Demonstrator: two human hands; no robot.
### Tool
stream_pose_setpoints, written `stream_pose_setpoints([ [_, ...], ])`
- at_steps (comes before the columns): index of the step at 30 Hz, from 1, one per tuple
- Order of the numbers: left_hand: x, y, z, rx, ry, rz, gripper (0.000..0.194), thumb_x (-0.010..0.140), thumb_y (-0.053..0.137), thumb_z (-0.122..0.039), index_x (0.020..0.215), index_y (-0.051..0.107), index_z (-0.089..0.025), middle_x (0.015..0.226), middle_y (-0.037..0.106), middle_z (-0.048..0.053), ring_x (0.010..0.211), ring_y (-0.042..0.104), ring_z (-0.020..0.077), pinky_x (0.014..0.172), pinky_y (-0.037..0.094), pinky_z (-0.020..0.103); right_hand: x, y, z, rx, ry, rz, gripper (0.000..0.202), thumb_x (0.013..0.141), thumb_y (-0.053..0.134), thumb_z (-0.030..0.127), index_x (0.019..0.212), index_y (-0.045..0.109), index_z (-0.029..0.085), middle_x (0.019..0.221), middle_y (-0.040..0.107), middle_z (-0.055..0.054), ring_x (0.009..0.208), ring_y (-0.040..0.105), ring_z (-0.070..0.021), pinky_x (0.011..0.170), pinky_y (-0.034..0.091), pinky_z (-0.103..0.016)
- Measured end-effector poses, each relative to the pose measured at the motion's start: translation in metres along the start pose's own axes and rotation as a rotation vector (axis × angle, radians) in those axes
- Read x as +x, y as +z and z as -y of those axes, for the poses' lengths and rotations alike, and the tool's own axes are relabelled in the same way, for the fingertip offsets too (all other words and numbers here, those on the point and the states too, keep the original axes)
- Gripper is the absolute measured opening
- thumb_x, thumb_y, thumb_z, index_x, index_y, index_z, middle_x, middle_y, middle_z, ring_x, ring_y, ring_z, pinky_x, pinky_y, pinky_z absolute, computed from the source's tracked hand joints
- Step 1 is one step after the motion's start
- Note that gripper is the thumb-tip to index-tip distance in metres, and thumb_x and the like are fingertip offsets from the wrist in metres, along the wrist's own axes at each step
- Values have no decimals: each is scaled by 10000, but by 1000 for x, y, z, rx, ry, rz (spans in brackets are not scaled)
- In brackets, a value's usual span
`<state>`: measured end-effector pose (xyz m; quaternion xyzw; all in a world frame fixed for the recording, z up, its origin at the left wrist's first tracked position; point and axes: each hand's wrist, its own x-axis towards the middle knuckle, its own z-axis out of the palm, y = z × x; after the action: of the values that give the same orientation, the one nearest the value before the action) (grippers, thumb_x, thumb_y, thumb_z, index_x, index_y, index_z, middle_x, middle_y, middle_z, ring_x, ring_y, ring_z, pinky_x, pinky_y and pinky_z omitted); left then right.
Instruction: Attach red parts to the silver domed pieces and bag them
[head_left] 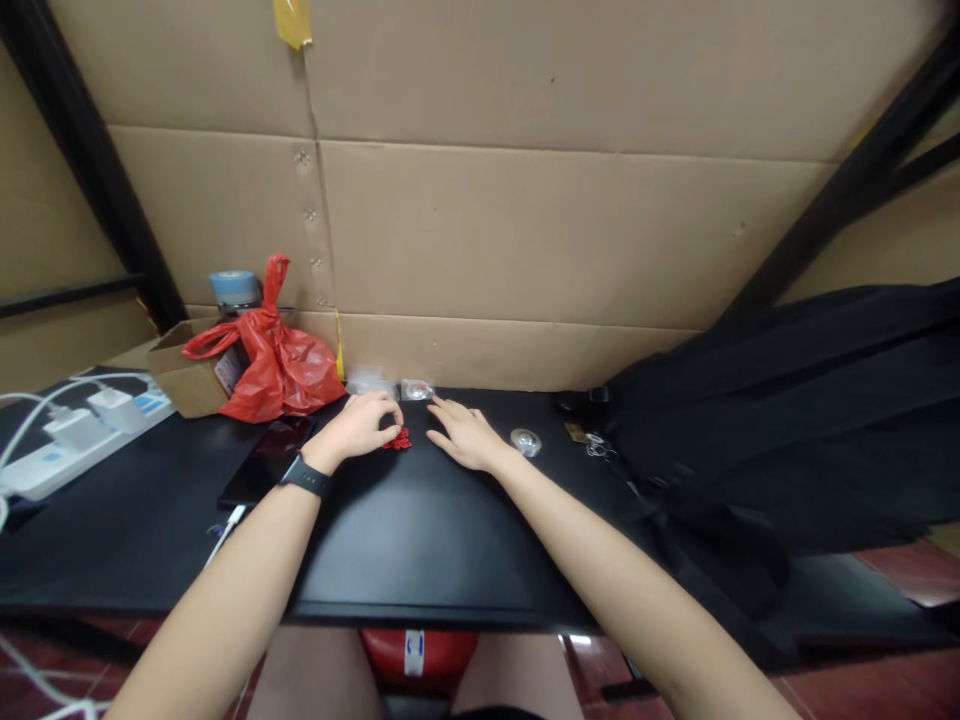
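My left hand point(365, 424), a dark watch band on its wrist, is closed with thumb and index finger curled towards each other. Right at those fingertips, on the black table, lies a small heap of red pieces point(403, 440); their kind is too small to make out. Whether a piece sits in the pinch is hidden. My right hand point(466, 437) rests open on the table to the right of the heap, fingers stretched out. Beyond the hands lie a small clear packet point(417, 390) with something red inside and another clear plastic bag point(371, 382).
A red plastic bag point(281, 365) and a cardboard box point(187, 370) stand at the left, near a power strip point(71, 455) and a dark tablet or phone point(262, 465). Rightward are a round clear item point(526, 442), small metal rings point(598, 446) and black cloth point(772, 420).
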<state>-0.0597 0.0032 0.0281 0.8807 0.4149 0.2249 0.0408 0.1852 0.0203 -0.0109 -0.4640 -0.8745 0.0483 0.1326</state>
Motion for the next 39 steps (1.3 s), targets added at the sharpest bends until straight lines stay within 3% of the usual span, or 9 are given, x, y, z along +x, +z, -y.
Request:
stream_pose_setpoints([
  [3, 0, 2, 0, -3, 12, -1, 109, 851, 604, -251, 887, 700, -213, 960, 646, 51, 905, 615, 210, 847, 460, 321, 10, 6, 0, 6, 56, 51, 640, 1000, 304, 571, 1559, 252, 263, 1635, 248, -98, 1496, 216, -324, 1135, 248, -597],
  [7, 1, 4, -1, -5, 10, 12, 106, 849, 606, -246, 880, 700, -210, 947, 641, 52, 881, 615, 210, 855, 457, 331, 12, 6, -8, 17, 88, 67, 650, 992, 289, 599, 1541, 302, 252, 1597, 336, -117, 1460, 271, -347, 1117, 254, -596],
  [13, 3, 8, -3, -15, 16, 38, 104, 849, 603, -241, 857, 699, -203, 934, 639, 51, 867, 614, 199, 839, 459, 308, 12, 7, -4, 29, 75, 88, 684, 987, 206, 645, 1562, 245, 276, 1639, 244, -77, 1500, 167, -321, 1148, 178, -594],
  [16, 3, 11, -4, -9, 12, 45, 107, 848, 602, -243, 862, 701, -204, 952, 647, 53, 880, 616, 196, 839, 461, 297, 11, 6, -3, 36, 88, 100, 709, 980, 201, 658, 1549, 281, 243, 1610, 308, -110, 1467, 242, -342, 1125, 227, -591],
  [20, 3, 13, -7, 3, 33, 38, 129, 858, 583, -262, 877, 697, -206, 966, 657, 55, 904, 616, 198, 853, 464, 299, 8, 5, -3, -7, 79, -20, 709, 986, 216, 643, 1524, 332, 196, 1548, 401, -165, 1394, 356, -346, 1090, 279, -579],
  [26, 6, 16, -13, 13, 45, 46, 135, 858, 583, -269, 902, 697, -213, 984, 664, 57, 931, 613, 212, 856, 464, 317, 9, 1, -2, 61, 63, 126, 726, 965, 158, 690, 1582, 169, 306, 1660, 168, -40, 1520, 102, -314, 1166, 130, -595],
  [29, 7, 19, -15, 11, 54, 54, 132, 860, 577, -261, 895, 695, -213, 973, 666, 52, 935, 611, 211, 873, 464, 319, 11, -1, -2, 60, 73, 200, 717, 955, 133, 705, 1579, 151, 353, 1663, 150, -6, 1520, 105, -320, 1174, 109, -587],
  [35, 11, 25, -22, -6, 59, 31, 132, 872, 571, -264, 891, 689, -208, 978, 672, 54, 955, 607, 212, 903, 463, 329, 13, 1, -2, 45, 100, 177, 704, 948, 142, 713, 1571, 159, 386, 1675, 58, 20, 1523, 91, -317, 1161, 141, -589],
  [39, 10, 26, -23, -24, 71, 19, 130, 873, 576, -261, 906, 691, -213, 994, 675, 50, 968, 605, 211, 919, 456, 333, 13, 1, -2, 45, 86, 153, 674, 975, 176, 664, 1562, 236, 339, 1647, 225, -29, 1497, 191, -309, 1148, 183, -570],
])
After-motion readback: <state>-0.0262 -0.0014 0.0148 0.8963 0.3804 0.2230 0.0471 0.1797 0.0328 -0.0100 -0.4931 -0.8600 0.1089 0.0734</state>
